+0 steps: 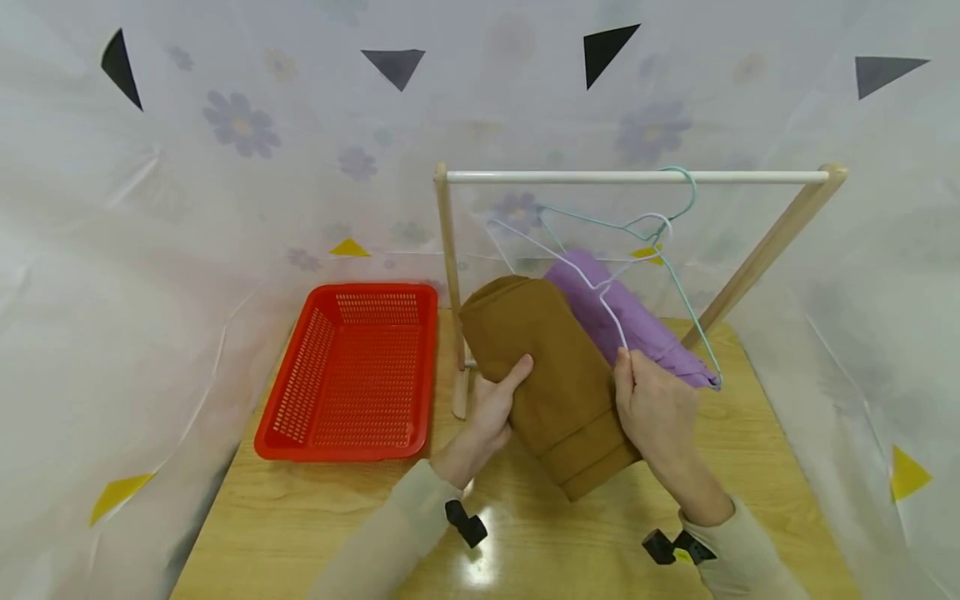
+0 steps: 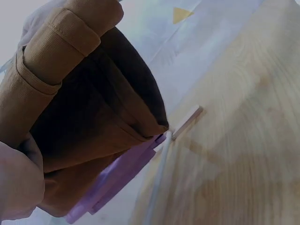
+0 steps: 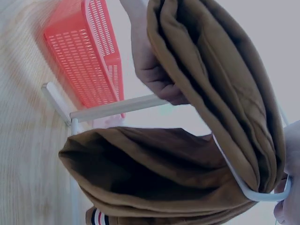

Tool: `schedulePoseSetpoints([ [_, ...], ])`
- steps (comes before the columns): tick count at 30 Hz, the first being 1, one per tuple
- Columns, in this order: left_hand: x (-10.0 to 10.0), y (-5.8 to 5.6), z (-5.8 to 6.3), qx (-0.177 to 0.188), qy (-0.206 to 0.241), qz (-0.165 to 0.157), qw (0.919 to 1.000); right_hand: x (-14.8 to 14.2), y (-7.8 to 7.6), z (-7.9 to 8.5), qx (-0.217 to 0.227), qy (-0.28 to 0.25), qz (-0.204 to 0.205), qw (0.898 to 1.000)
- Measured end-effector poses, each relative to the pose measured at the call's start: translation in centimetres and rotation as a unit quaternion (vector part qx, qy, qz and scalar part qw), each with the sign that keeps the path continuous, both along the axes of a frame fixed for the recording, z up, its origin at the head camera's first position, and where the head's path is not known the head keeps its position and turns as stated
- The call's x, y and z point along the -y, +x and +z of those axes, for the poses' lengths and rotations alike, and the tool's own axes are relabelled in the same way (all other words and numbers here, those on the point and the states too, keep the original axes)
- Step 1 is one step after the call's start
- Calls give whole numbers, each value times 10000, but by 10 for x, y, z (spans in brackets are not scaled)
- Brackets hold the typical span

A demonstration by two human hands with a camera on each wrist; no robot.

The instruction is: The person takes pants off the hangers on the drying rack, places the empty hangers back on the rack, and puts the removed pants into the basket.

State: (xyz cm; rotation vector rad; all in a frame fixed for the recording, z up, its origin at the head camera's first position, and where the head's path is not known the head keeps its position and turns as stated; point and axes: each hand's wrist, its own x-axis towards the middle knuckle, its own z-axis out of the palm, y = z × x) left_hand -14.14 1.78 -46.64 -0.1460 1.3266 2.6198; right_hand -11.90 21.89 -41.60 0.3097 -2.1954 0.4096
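Observation:
Folded brown trousers (image 1: 555, 375) hang over the bar of a white hanger (image 1: 601, 288), in front of the rack. My left hand (image 1: 491, 408) grips their left side, thumb on top; its fingers curl at the cloth in the right wrist view. My right hand (image 1: 660, 408) pinches the right end of the white hanger beside the trousers. Folds of the trousers (image 3: 220, 79) drape on both sides of the hanger bar there. Behind, a folded purple garment (image 1: 652, 343) hangs on a teal hanger (image 1: 682, 300). The trousers hide part of the white hanger.
A rack with a white rod (image 1: 525, 177) and wooden legs (image 1: 765, 242) stands at the back of the wooden table (image 1: 570, 550). The teal hanger hooks over its rod. Left of the rack sits a red plastic basket (image 1: 367, 383) with nothing in it. Patterned sheeting surrounds the table.

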Motion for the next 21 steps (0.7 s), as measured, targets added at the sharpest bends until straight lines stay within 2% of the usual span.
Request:
schedulePoseSetpoints([
  [6, 5, -1, 5, -185, -268, 24, 9995, -3, -5, -6, -19, -7, -131, 9999],
  [14, 13, -1, 16, -70, -675, 202, 9975, -6, -7, -10, 42, 21, -293, 9996],
  [17, 14, -4, 21, -40, -786, 262, 9965, -6, -5, -10, 162, 125, -216, 9996],
  [21, 15, -7, 26, -29, -725, 245, 9971, -2, -2, -8, 303, 256, -32, 9992],
])
